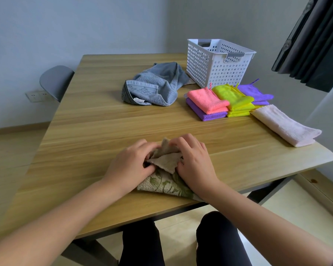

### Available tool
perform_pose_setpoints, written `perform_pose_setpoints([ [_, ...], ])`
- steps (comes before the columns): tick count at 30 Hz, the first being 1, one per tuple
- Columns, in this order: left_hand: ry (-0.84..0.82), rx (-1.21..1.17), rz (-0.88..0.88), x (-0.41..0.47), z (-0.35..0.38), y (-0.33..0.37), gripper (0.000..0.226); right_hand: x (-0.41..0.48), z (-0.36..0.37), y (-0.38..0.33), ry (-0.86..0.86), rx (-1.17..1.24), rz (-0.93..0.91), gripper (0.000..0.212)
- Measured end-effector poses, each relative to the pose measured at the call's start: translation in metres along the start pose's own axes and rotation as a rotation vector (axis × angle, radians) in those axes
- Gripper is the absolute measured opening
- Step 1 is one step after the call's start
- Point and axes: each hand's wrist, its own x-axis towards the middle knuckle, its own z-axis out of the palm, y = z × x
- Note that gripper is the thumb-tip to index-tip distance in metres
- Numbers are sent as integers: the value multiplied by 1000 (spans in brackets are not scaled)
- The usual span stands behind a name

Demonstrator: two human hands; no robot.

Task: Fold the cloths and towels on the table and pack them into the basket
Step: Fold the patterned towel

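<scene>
A beige towel with a green leaf pattern (164,184) lies bunched near the table's front edge. My left hand (132,163) grips its left side and my right hand (195,162) grips its right side, fingers curled into the folds. A crumpled grey-blue towel (154,85) lies at mid-table. Folded cloths sit to the right: pink (208,100) on purple (204,115), a yellow-green stack (233,98), another purple cloth (255,93), and a folded pale pink towel (284,124). The white perforated basket (217,68) stands at the back right.
The wooden table (96,131) has its front edge just under my forearms. A grey chair (55,81) stands at the left side. Dark curtains (313,41) hang at the upper right. My knees show below the table edge.
</scene>
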Motion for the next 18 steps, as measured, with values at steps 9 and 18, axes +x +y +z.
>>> perform_pose_setpoints([
  [9,-26,-57,-152,13,5,3,43,-1,1,3,35,-21,-41,28],
  [18,197,-27,-15,7,7,6,30,0,-2,0,33,-50,4,39],
])
